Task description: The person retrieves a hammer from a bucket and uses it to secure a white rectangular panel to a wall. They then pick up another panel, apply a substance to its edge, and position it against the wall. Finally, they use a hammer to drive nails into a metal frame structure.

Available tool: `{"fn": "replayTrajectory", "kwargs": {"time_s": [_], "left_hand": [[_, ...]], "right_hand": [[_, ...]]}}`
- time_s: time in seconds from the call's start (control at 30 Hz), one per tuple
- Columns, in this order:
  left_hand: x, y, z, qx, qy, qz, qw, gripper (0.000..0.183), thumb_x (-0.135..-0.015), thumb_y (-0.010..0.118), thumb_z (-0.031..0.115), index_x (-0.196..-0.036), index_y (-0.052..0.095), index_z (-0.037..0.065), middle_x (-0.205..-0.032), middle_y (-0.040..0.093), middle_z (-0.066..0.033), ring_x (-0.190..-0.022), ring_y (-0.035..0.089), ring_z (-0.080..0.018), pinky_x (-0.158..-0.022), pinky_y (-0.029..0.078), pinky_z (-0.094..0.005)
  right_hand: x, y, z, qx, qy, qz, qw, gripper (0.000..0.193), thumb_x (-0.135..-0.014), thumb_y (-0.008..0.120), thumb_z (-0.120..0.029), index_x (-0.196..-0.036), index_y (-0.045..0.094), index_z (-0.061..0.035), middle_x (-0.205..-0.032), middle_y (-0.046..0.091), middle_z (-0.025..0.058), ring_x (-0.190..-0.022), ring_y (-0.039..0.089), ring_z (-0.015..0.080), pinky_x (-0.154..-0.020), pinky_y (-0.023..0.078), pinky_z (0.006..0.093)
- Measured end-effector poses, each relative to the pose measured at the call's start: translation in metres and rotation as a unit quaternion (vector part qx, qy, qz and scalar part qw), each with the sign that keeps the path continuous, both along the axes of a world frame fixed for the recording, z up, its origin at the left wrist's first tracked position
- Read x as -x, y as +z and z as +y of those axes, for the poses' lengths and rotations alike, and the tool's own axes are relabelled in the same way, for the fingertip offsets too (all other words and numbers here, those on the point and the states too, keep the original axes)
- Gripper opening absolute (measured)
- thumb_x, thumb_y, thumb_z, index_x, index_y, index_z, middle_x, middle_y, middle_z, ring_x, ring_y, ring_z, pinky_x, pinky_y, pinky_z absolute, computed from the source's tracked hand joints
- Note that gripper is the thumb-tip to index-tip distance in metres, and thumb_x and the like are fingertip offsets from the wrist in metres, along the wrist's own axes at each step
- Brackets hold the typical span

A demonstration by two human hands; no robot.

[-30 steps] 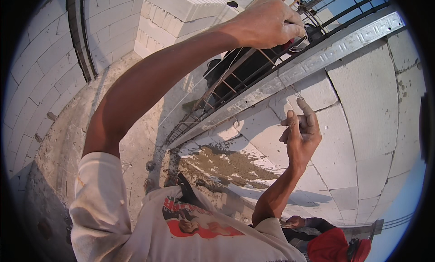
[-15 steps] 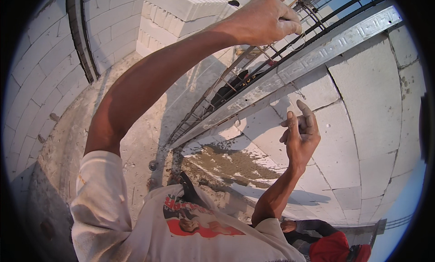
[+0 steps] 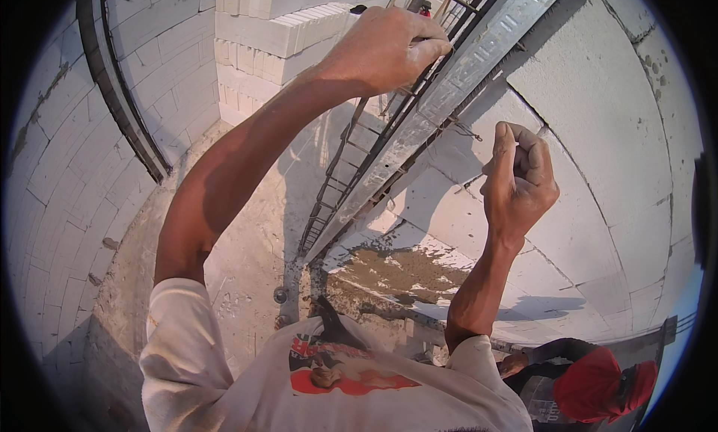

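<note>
My left hand (image 3: pixel 396 49) is raised across the top of the view, in front of the rebar cage (image 3: pixel 351 155) and beside a long galvanized metal channel (image 3: pixel 430 103). Its thumb and fingers are pinched together; what they hold, if anything, is too small to make out. My right hand (image 3: pixel 521 174) is up to the right of the channel, over the pale block wall (image 3: pixel 591 110). Here the fingers curl in and the thumb meets the index finger, with nothing nameable between them. A short twisted wire (image 3: pixel 465 130) sticks out from the channel's edge, left of the right hand.
Pale blocks (image 3: pixel 262 28) are stacked at the back. At the left stands another block wall (image 3: pixel 52 208) with a dark vertical strip (image 3: pixel 120 88). Wet mortar (image 3: pixel 404 271) is splashed below the channel. A co-worker in red and black (image 3: pixel 591 387) is close at lower right.
My right hand has risen and its fingers have closed from a looser, parted pose. The left hand stays pinched, now further left in the picture and nearer the channel's middle. The view has shifted.
</note>
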State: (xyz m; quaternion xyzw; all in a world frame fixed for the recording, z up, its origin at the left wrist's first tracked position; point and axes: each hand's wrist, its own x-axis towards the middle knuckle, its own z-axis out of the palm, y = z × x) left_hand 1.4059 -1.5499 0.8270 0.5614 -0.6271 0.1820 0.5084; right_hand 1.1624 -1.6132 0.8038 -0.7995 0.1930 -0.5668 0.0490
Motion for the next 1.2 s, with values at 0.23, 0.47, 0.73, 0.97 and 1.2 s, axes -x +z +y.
{"fn": "replayTrajectory", "kwargs": {"time_s": [0.23,0.47,0.73,0.97,1.2], "left_hand": [[0.005,0.009,0.011,-0.075,-0.004,0.043,0.996,0.037,-0.101,0.065,0.035,-0.118,0.077,0.004,-0.107,0.077,-0.0122,-0.098,0.07,-0.0217,-0.092,0.053,-0.0373],[0.004,0.013,0.006,-0.058,-0.012,0.032,0.998,0.034,-0.098,0.064,0.029,-0.113,0.077,0.001,-0.099,0.078,-0.0147,-0.089,0.071,-0.0208,-0.082,0.054,-0.0348],[0.003,0.012,0.007,-0.056,-0.017,0.025,0.998,0.034,-0.101,0.066,0.029,-0.116,0.076,0.001,-0.099,0.074,-0.0079,-0.089,0.064,-0.0151,-0.084,0.052,-0.0319],[0.008,0.015,0.01,-0.08,-0.012,0.048,0.996,0.037,-0.1,0.066,0.033,-0.115,0.075,0.0,-0.097,0.074,-0.007,-0.09,0.064,-0.0146,-0.084,0.051,-0.0322],[0.006,0.02,0.013,-0.089,0.013,0.013,0.996,0.039,-0.1,0.064,0.036,-0.113,0.076,0.001,-0.099,0.076,-0.0104,-0.091,0.067,-0.0178,-0.087,0.051,-0.0349]], "right_hand": [[-0.04,0.033,-0.024,-0.101,0.019,0.215,0.971,0.049,-0.103,0.057,-0.019,-0.148,0.052,-0.0006,-0.059,0.064,0.0103,-0.043,0.058,0.0137,-0.044,0.048,0.0332],[-0.031,0.069,-0.029,-0.334,0.219,0.27,0.876,0.053,-0.1,0.047,-0.01,-0.153,0.047,-0.0059,-0.06,0.06,0.0061,-0.036,0.046,0.0092,-0.033,0.036,0.0279],[-0.033,0.061,-0.031,-0.29,0.196,0.262,0.899,0.043,-0.101,0.048,-0.013,-0.142,0.06,-0.0059,-0.062,0.062,0.0087,-0.04,0.05,0.0126,-0.039,0.042,0.0317],[-0.043,0.046,-0.04,-0.128,0.089,0.267,0.951,0.036,-0.107,0.051,-0.018,-0.138,0.062,-0.0035,-0.062,0.062,0.0082,-0.045,0.058,0.0149,-0.048,0.052,0.0337],[-0.035,0.061,-0.027,-0.167,0.082,0.321,0.929,0.032,-0.104,0.053,-0.014,-0.133,0.062,-0.0014,-0.069,0.067,0.0213,-0.051,0.066,0.0281,-0.059,0.056,0.0417]]}}
